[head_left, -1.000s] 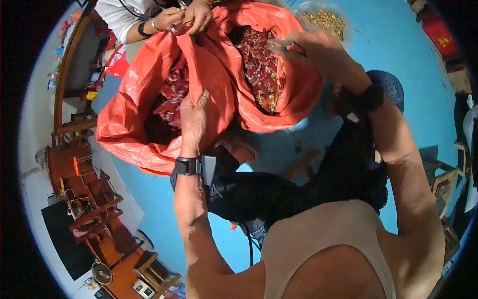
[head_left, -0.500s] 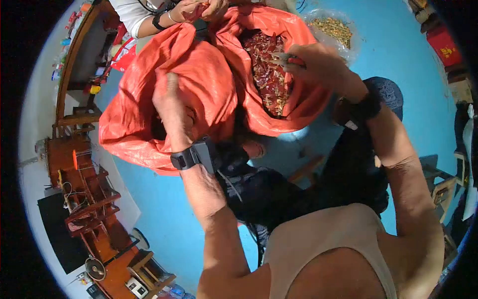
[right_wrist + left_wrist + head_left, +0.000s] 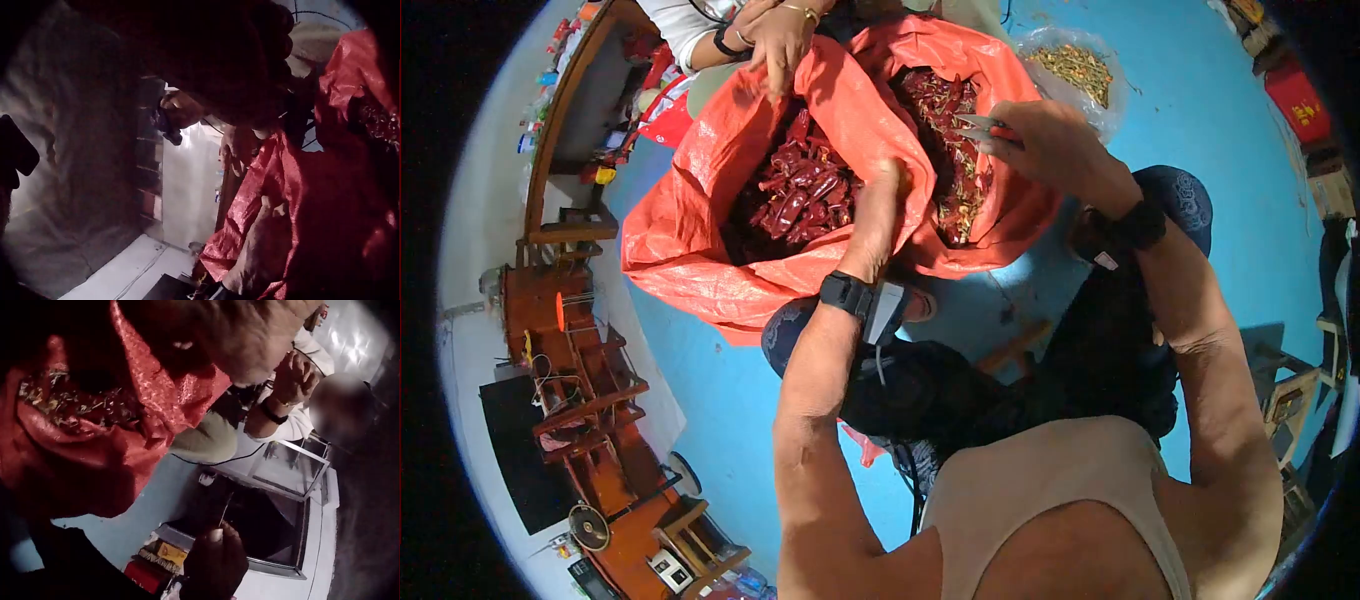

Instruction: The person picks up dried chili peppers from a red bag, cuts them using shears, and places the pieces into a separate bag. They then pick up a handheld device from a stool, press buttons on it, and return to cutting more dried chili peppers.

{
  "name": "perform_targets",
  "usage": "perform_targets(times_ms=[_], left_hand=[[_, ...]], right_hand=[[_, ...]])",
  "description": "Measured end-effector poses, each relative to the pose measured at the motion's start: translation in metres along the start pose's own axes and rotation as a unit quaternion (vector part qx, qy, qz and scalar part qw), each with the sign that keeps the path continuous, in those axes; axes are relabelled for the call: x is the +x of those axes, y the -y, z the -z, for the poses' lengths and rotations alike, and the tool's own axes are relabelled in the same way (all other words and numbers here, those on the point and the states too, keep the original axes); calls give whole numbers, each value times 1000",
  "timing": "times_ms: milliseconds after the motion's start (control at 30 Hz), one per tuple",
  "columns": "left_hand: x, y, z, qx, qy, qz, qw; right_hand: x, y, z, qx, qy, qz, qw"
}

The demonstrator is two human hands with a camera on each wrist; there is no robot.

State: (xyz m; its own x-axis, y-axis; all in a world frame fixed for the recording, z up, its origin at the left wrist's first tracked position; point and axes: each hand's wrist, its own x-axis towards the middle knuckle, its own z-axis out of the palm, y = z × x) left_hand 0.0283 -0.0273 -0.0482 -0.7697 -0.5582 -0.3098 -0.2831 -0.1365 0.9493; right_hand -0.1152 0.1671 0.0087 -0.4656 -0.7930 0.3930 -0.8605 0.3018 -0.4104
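Observation:
My left hand (image 3: 880,200) grips the right-hand rim of the nearer red woven sack (image 3: 670,225), its fingertips hidden by the folds. Dark red dried chillies (image 3: 800,195) fill this sack's open mouth. In the right wrist view the left hand (image 3: 262,240) shows against the red plastic. My right hand (image 3: 1060,145) holds small scissors (image 3: 982,127), grey blades pointing left over the second red sack (image 3: 1005,235). That sack contains dried chilli pieces (image 3: 945,165) mixed with pale bits. The left wrist view shows the right hand (image 3: 215,559) with a thin blade upright.
Another person's hands (image 3: 780,40) hang over the far rim of the nearer sack. A clear plastic bag (image 3: 1080,75) of yellowish-green stems sits on the blue floor (image 3: 1220,100) behind the second sack. Wooden furniture (image 3: 600,400) lines the left side; a stool (image 3: 1290,410) stands at right.
My left hand has moved right from inside the nearer sack to its right rim, and the mouth has spread wide, baring the chillies. The other person's hands have lowered. The right hand keeps its scissors.

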Motion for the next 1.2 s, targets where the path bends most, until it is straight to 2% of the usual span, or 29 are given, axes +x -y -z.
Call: perform_targets(times_ms=[33,67,133,167,200,267,300,333,400,433,467,533,600,633,700,733,800,833,867,900,933,967,1033,1067,1100,1133,1167,1200], left_hand=[[5,0,7,-73,-44,10,996],[4,-8,12,-28,-104,-68,992],[25,-2,25,69,-192,-149,968],[32,-4,26,150,-216,-87,961],[39,5,30,144,-160,-27,976],[50,22,29,214,-100,-12,972],[54,24,27,258,-65,60,962],[56,21,27,254,-66,60,963],[61,15,26,390,-37,64,918],[53,6,19,482,-79,-3,873],[59,9,19,479,-79,-4,874],[72,20,23,389,-120,-65,911],[78,29,29,161,-123,1,979],[80,29,33,60,-149,7,987],[101,41,52,-125,-170,-3,978],[80,9,46,-122,-161,-37,979],[60,-30,37,-204,-93,-93,970],[30,-69,27,-249,-103,-86,959],[19,-84,28,-269,-109,-84,953],[9,-99,28,-289,-114,-82,947],[10,-100,38,-176,-142,-102,969],[14,-102,50,-64,-169,-122,976],[23,-107,79,158,-221,-155,950],[29,-111,94,269,-244,-169,916],[57,-78,113,527,-202,-384,731],[50,-72,98,590,-200,-243,744],[53,-63,92,640,-165,-145,736],[53,-52,86,661,-131,-124,728]], right_hand=[[0,1,2,0,-5,-6,1000],[-1,0,1,1,-7,-6,1000],[-5,-3,-2,-19,-23,4,1000],[-5,-1,-2,-19,-23,6,1000],[-4,1,-2,-37,-12,-5,999],[0,2,-2,-58,-4,-12,998],[1,1,-4,-50,-16,-2,999],[1,1,-4,-42,-27,8,999],[-2,3,-2,-28,-27,14,999],[-2,3,-1,-13,-29,18,999],[-1,3,0,-15,-28,20,999],[-3,3,0,-7,-35,22,999],[-3,7,2,7,-32,25,999],[-3,9,2,25,-34,27,999],[-3,8,-5,10,-29,23,999],[-6,6,-9,-4,-23,17,1000],[-2,7,-9,-16,-13,14,1000],[-2,9,-10,-23,0,13,1000],[-1,10,-11,-21,2,11,1000],[1,11,-13,4,-36,48,998],[2,11,-15,27,-73,86,993],[2,10,-19,26,-70,87,993],[1,4,-29,-41,-42,58,997],[3,5,-26,-40,-42,65,996],[1,6,-26,-17,-23,54,998],[0,8,-26,6,-4,41,999],[-2,9,-25,7,-6,41,999],[-3,9,-22,6,-10,39,999]])
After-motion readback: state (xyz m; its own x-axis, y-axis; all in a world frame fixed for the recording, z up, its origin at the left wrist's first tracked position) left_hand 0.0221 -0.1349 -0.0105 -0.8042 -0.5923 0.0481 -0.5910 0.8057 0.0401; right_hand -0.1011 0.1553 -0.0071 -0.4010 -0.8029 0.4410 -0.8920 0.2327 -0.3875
